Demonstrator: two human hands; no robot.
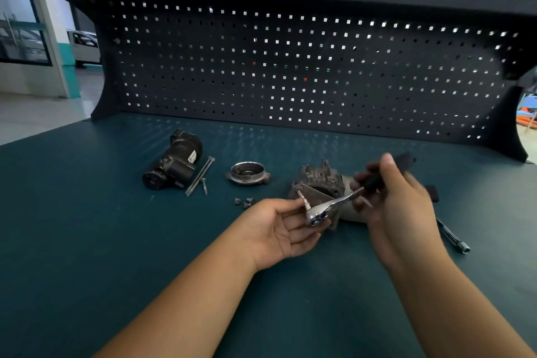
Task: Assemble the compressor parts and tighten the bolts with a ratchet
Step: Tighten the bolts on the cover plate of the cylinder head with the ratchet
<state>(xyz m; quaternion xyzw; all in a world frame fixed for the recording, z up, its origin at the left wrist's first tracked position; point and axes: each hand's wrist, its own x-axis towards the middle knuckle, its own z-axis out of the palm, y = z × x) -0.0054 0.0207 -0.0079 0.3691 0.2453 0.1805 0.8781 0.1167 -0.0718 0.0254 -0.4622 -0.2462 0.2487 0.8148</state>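
We are holding the ratchet [334, 205] above the surface [87, 227], our right hand [398, 197] wrapping its fingers around the black handle while our left hand [279, 229] is pinching the small bit [303, 203] standing in the ratchet's head, the remaining fingers spread loosely beneath it. We are judging the job as barely begun: we seem to be readying the tool rather than turning anything. The grey compressor housing [316, 183] is lying just behind our hands, the black motor [174, 163] is sitting well apart to the left, and the round cover [247, 173] is resting between them. Two long bolts [200, 176] are lying beside the motor, and small screws [244, 202] are waiting loose near the cover, so all the joining and tightening is looking still ahead.
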